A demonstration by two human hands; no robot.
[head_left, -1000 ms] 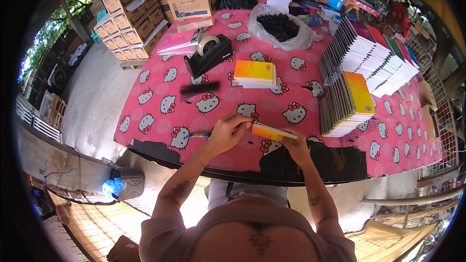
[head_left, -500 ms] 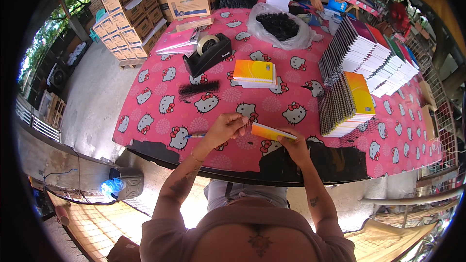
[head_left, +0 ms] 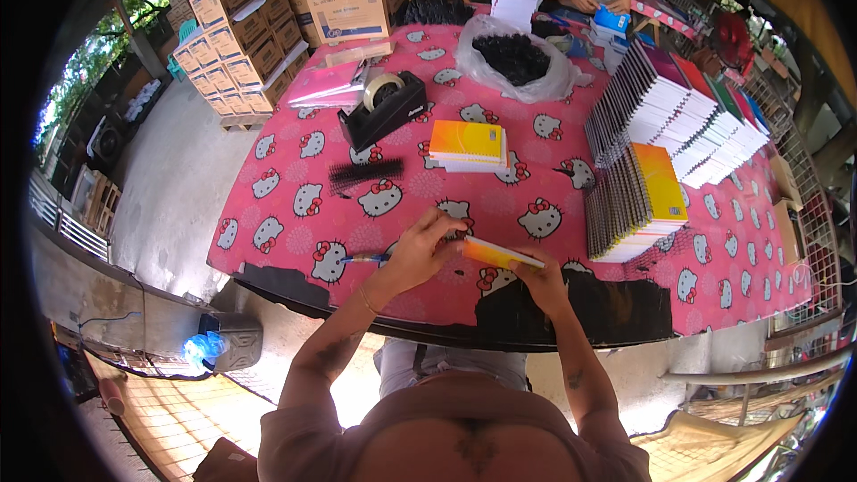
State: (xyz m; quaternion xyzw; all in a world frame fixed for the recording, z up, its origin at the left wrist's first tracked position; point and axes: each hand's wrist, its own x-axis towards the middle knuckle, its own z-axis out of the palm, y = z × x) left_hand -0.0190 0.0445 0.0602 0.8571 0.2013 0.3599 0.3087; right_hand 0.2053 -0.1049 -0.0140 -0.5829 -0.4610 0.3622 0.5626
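Above the bench (head_left: pixel 620 308), the right hand (head_left: pixel 541 280) grips a tilted yellow-orange notebook (head_left: pixel 496 254), seemingly to present its end to the left hand (head_left: pixel 428 250), whose grasp I cannot tell, with 1 low notebook stack (head_left: pixel 466 141) beyond, apparently placed within reach.

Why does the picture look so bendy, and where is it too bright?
Head view: the fisheye lens bows the near edge of the table and leaves the corners black; head view: patches of floor by the person's legs glare white; head view: the book in the right hand isn't washed out.
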